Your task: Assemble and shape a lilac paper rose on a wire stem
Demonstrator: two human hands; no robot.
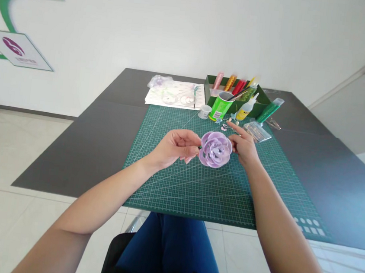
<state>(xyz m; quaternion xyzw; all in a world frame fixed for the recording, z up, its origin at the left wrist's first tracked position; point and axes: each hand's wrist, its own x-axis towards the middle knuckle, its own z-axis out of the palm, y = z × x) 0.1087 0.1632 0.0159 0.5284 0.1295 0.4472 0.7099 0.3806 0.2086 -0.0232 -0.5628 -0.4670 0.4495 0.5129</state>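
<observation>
A lilac artificial flower with layered rounded petals is held above the mat, its open face turned up toward me. My left hand pinches it at its left side between thumb and fingers, where a small dark bit shows at the fingertips. At the flower's right edge is my right hand, index finger stretched forward and the other fingers loosely bent. Whether those fingers touch the petals I cannot tell. Just beyond the index fingertip lie small pale pieces and thin wires, including a pinkish flower-shaped piece.
A green cutting mat covers the dark table's middle. Behind stand a green can with brushes, a glue bottle, a small white jar and a dark green box of coloured tubes. White paper and a flat clear case lie nearby.
</observation>
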